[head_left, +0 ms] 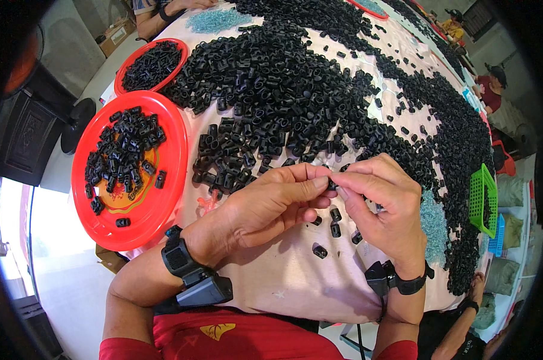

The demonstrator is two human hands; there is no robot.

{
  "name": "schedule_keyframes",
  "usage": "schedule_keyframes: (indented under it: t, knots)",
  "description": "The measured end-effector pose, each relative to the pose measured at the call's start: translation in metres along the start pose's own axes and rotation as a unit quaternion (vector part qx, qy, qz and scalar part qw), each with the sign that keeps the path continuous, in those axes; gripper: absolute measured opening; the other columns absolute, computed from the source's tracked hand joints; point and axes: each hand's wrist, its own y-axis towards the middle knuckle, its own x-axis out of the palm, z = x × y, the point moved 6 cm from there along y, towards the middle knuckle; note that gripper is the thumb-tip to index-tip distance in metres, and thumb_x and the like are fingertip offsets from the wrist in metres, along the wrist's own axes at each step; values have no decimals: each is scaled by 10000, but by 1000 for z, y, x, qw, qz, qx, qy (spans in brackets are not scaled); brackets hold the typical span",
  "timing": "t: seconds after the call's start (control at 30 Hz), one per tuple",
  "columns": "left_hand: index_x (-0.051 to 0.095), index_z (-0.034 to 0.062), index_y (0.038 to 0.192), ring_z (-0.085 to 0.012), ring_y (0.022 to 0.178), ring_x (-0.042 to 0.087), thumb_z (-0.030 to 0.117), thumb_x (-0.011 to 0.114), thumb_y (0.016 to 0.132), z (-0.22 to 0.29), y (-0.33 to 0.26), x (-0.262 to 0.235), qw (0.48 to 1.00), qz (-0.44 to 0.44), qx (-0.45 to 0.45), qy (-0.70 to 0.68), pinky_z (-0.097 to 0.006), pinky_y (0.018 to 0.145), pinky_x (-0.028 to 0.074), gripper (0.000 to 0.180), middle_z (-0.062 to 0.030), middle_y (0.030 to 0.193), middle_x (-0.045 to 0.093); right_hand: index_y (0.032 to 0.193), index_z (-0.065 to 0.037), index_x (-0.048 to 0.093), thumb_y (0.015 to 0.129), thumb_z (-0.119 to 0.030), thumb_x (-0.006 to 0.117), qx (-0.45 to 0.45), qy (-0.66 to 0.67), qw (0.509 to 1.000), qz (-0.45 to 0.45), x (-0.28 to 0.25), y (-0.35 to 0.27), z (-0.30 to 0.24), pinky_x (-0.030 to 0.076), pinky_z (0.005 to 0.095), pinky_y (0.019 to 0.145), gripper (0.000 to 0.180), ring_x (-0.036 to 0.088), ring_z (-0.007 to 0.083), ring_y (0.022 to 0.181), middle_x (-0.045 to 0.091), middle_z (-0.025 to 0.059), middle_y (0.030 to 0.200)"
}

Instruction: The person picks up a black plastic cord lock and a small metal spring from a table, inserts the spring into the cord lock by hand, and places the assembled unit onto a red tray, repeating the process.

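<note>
Over the near part of the table my left hand (277, 201) and my right hand (386, 207) meet, thumbs and fingertips pinched together. Between them is a small black plastic piece (332, 185), which looks like part of a cord lock and is mostly covered by the fingers. Several loose black cord-lock pieces (335, 230) lie on the pink cloth just below the fingertips. Beyond my hands spreads a large heap of hollow black pieces (283, 90). To the left, a red plate (133, 231) holds a pile of black cord locks (124, 147).
Behind the plate, a red bowl (184, 51) holds slim black pieces. Small pale-blue translucent parts (433, 231) are heaped at right, and more of them (217, 21) at the far side. A green basket (484, 195) stands at the right edge. Other people's arms (457, 336) reach in around the table.
</note>
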Motion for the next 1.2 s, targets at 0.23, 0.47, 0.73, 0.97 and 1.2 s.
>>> schedule_keyframes:
  t: [0.23,0.47,0.73,0.97,1.2]
  knots:
    - [613,22,1276,-102,934,647,149,596,1061,1,-2,7,998,4,-2,-57,-199,779,564,250,-37,1067,665,1038,-21,789,763,68,768,-1,-5,1000,6,1,-1,1,539,329,680,289,665,240,790,708,99,906]
    - [626,19,1259,-104,905,695,137,605,1053,2,-4,9,997,4,-26,-79,-179,751,592,239,-58,1069,709,1071,-23,779,777,59,764,-10,-3,1000,15,-2,-1,1,541,332,681,307,667,240,795,710,111,917]
    - [614,15,1240,-88,827,662,116,621,1042,13,-5,4,999,53,-6,-1,-187,685,558,223,-76,1085,712,993,13,760,827,14,725,161,-32,986,-14,-23,-4,28,522,344,641,170,669,257,710,695,135,816]
    - [594,0,1256,-87,792,621,92,598,1046,24,-7,-2,993,100,48,41,-205,696,546,229,-66,1028,679,893,-37,761,825,-102,726,236,-77,957,-153,-12,-24,65,520,401,642,100,681,324,698,695,143,806]
    - [610,-7,1277,-80,788,618,94,590,1051,15,-6,2,996,90,5,8,-197,686,544,248,-67,1034,679,878,-38,754,824,-127,747,226,-88,962,-129,6,-21,66,521,425,663,105,678,330,712,689,135,793]
